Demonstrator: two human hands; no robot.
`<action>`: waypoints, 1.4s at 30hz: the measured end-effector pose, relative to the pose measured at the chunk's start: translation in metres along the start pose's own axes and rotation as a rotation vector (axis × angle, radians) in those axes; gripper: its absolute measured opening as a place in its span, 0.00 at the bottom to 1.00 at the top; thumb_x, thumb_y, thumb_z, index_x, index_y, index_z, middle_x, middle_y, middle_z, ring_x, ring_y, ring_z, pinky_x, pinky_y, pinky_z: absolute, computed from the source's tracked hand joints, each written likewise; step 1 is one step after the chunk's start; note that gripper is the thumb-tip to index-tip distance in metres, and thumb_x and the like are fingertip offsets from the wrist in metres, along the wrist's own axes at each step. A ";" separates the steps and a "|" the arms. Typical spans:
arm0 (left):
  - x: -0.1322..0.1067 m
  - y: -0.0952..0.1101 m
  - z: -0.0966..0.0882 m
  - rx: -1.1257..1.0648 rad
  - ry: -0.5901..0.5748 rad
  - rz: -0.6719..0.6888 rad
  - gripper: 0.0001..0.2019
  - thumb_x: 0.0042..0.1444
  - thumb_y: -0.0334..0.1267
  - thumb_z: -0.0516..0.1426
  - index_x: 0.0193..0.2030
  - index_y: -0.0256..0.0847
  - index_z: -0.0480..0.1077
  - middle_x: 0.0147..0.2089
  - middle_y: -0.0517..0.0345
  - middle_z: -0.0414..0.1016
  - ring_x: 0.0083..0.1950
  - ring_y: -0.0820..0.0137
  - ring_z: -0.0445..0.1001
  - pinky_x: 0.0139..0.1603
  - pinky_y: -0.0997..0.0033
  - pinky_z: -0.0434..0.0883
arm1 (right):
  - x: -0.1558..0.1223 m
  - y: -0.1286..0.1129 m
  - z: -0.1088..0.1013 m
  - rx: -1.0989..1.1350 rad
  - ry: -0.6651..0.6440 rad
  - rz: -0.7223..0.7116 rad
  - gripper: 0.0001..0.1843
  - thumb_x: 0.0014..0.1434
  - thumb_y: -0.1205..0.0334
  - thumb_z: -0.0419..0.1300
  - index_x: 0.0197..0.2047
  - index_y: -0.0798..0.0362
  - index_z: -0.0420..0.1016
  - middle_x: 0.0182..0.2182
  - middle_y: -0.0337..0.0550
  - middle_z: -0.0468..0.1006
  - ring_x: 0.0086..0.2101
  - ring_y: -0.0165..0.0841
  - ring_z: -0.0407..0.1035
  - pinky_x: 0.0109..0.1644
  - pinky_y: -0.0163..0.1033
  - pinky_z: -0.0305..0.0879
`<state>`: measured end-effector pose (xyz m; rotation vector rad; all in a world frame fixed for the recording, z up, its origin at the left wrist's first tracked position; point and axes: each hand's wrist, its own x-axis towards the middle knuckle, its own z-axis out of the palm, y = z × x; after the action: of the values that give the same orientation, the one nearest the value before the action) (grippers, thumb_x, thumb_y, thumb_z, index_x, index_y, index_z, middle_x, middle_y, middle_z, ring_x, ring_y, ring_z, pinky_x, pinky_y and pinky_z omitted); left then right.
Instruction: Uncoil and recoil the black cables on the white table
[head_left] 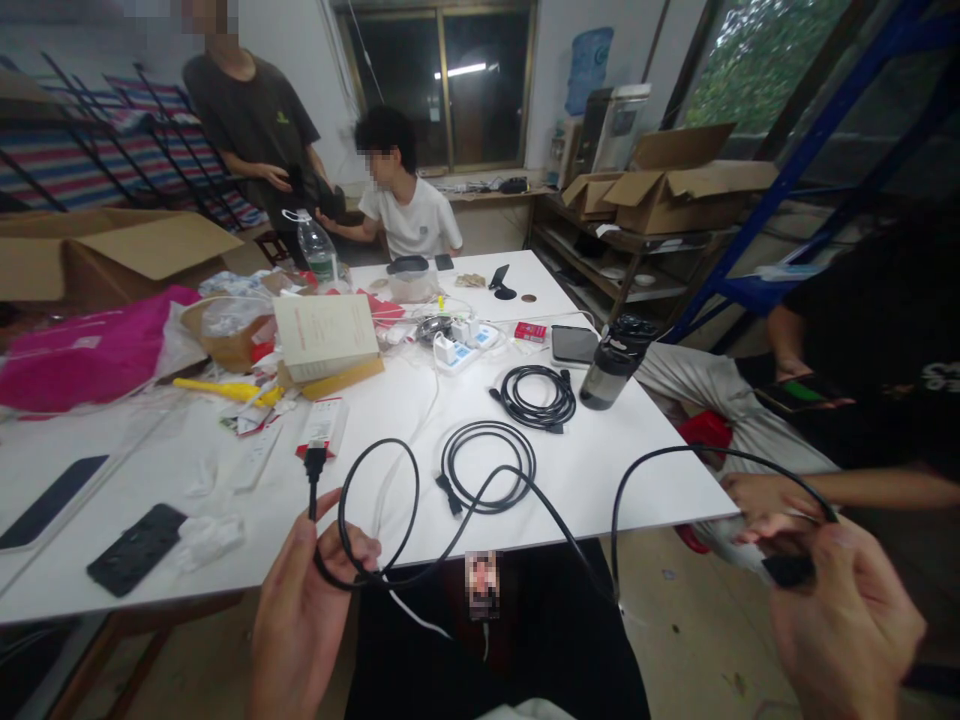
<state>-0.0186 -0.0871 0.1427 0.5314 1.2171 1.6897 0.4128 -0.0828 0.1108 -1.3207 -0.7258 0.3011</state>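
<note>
Table (577, 480): its front edge runs crosswise just beyond the left hand and ends at a corner short of the right hand. A seated person (847, 350) is beyond the right hand, with that person's own hand (765, 500) appearing just behind it.

Left hand (304, 585): before the front edge, closed lightly, thumb and fingers gripping one end of the black cable. Right hand (847, 600): outside the corner, fingers curled closed about the other end.

Bottle (615, 365): beyond and between the hands, nearer the right, upright beside the table's right edge.

Cable (615, 540): principal relation. Its long axis runs left to right from hand to hand; each hand has an end, so neither is nearer. It makes a loop beside the left hand, a hump midway, a dip below the front edge, then an arch to the right hand. White tabletop shows between the hump and the corner.

Near coil (450, 494) and far coil (540, 418): beyond the hands, between them. The hump overlaps the near coil; contact cannot be told.

Box (330, 425): beyond the left hand, behind the plug (315, 463), which points up and away from the fingers. Dark end piece (789, 570): at the right fingertips, type unclear.
</note>
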 end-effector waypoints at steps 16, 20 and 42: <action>0.000 -0.061 0.095 -0.461 -0.117 -0.388 0.21 0.62 0.53 0.70 0.49 0.36 0.82 0.20 0.72 0.51 0.25 0.75 0.62 0.32 0.75 0.72 | -0.125 -0.028 0.122 -0.306 -1.033 -0.699 0.17 0.75 0.71 0.52 0.63 0.51 0.68 0.58 0.56 0.76 0.55 0.43 0.74 0.57 0.50 0.76; 0.030 -0.071 0.095 -0.441 -0.172 -0.333 0.22 0.64 0.56 0.68 0.51 0.37 0.82 0.20 0.71 0.53 0.25 0.75 0.63 0.37 0.74 0.73 | -0.108 -0.007 0.143 -0.500 -1.150 -0.870 0.16 0.74 0.74 0.50 0.60 0.55 0.67 0.43 0.48 0.79 0.43 0.40 0.74 0.60 0.51 0.71; 0.114 -0.174 0.034 1.114 -0.445 0.657 0.31 0.76 0.50 0.55 0.79 0.40 0.58 0.74 0.35 0.67 0.75 0.47 0.66 0.75 0.36 0.66 | -0.112 0.071 0.200 -0.763 -1.237 -0.858 0.47 0.64 0.20 0.55 0.57 0.59 0.75 0.46 0.54 0.80 0.47 0.49 0.74 0.55 0.56 0.67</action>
<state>0.0329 0.0377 -0.0191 2.0314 1.6605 1.0901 0.2163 0.0226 0.0225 -1.2669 -2.5447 0.0961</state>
